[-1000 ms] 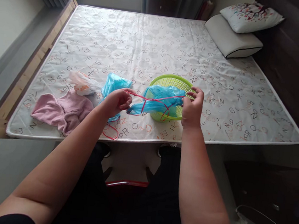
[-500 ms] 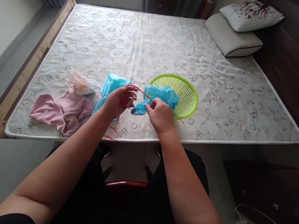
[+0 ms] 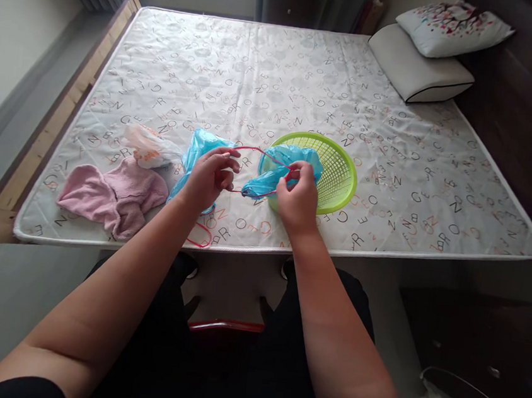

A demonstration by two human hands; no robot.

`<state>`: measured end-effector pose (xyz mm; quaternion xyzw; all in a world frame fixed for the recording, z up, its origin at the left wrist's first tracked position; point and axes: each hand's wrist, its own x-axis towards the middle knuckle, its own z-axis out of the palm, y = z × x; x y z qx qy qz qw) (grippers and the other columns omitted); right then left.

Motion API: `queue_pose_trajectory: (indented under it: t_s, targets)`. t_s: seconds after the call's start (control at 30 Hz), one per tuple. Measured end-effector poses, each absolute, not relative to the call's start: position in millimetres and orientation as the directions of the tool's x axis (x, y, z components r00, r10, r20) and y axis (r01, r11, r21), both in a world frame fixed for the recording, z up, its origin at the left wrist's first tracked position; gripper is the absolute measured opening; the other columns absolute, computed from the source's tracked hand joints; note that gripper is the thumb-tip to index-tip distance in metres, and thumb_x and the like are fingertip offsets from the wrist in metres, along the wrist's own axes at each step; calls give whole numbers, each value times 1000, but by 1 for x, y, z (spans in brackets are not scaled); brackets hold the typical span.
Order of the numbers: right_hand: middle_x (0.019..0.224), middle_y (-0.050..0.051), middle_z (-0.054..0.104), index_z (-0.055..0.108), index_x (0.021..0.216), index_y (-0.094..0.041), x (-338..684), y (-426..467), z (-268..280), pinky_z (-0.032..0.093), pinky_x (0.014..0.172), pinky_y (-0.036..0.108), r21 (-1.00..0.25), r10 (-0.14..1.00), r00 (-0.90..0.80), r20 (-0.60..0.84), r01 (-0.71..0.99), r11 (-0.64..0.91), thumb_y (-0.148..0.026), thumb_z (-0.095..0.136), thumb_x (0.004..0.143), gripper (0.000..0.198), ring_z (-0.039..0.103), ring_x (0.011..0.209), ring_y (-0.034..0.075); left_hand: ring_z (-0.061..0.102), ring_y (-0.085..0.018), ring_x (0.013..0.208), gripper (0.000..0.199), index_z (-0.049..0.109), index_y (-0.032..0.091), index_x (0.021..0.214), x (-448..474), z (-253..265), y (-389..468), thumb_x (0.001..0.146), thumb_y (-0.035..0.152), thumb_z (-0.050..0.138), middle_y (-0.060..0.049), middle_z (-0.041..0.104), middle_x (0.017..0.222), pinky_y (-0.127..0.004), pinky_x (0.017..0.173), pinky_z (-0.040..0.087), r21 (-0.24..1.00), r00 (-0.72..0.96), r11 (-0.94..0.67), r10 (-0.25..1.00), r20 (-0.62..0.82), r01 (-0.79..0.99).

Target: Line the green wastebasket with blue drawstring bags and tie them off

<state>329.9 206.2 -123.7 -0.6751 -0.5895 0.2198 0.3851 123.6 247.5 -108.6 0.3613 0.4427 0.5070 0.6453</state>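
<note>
A thin red string (image 3: 255,148) is stretched as a loop between my two hands. My left hand (image 3: 207,177), fingers curled, holds the loop's left side in front of a blue plastic bag (image 3: 200,144) lying on the mattress. On the other side, my right hand (image 3: 297,196) pinches the string between thumb and fingertips. Behind that hand, a second crumpled blue plastic bag (image 3: 309,157) lies partly in a green mesh basket (image 3: 353,186). A narrow end of this bag reaches left, close to the lower strand of string. Whether the string passes around it I cannot tell.
Left on the letter-printed mattress (image 3: 213,67) are a pink cloth (image 3: 119,193) and a whitish plastic bag (image 3: 150,147). Another red string piece (image 3: 201,239) lies near the front edge. A printed pillow (image 3: 454,32) rests on a beige one (image 3: 417,69) at the far right.
My right hand has moved slightly right and up, letting go of the bag's narrow end and pinching the red string. The string loop is now spread wider between my hands.
</note>
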Motion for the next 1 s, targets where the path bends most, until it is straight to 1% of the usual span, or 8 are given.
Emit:
queue_pose_trajectory:
  t_s: [0.17,0.27,0.37,0.5,0.63,0.8,0.93,1.0]
  targets:
    - [113,6,64,45,143,-32,324,204,-116,62,79,35,-924,942,150,299,291,247,-26,51,105,39,70,96,18,39,-4,46,27,68,27,106,135,-111,242,80,23,72,2,69,88,-20,42,28,956,-63,100,991,-122,-275]
    - [117,5,67,46,133,-32,320,200,-113,62,74,33,-959,965,59,254,144,243,-28,46,107,26,71,91,16,41,-6,50,12,76,23,94,141,-109,235,84,27,69,-3,69,89,-24,43,27,990,30,40,999,-36,-136]
    - [123,4,70,45,122,-31,319,197,-111,60,65,30,-977,981,-25,193,91,194,-34,42,110,13,67,73,11,39,-9,50,31,79,20,83,144,-110,229,94,47,67,-2,57,66,-26,47,27,999,224,42,974,-35,-27]
    - [137,5,70,46,115,-29,321,195,-114,56,57,28,-970,976,-136,168,156,188,-41,60,104,22,61,63,7,40,-11,52,53,76,18,79,144,-115,227,91,70,71,1,47,58,-26,50,29,998,442,43,895,-55,39]
    - [144,8,68,51,110,-26,328,198,-119,58,71,30,-888,952,-230,200,369,276,-34,67,99,20,70,87,14,50,-12,63,41,75,17,80,146,-117,228,85,56,83,-1,59,68,-26,57,37,996,475,4,879,-45,87]
    - [130,8,73,59,118,-25,338,202,-121,57,75,33,-815,950,-250,189,500,293,-36,77,94,32,70,84,16,61,-12,69,29,78,16,86,142,-116,232,86,45,82,-5,71,82,-25,64,48,996,352,92,932,-88,5]
    - [104,4,74,66,108,-24,350,205,-119,58,83,36,-788,943,-138,302,520,329,-29,68,98,12,70,87,18,71,-15,80,18,71,18,84,133,-114,240,86,35,78,-7,77,97,-25,71,56,948,199,208,967,-162,-241]
    - [96,3,71,67,101,-25,358,207,-117,58,80,36,-798,929,0,370,511,318,-28,64,98,6,67,82,17,73,-16,81,18,63,20,78,127,-111,245,87,31,74,-5,76,90,-27,76,60,882,130,229,973,-193,-411]
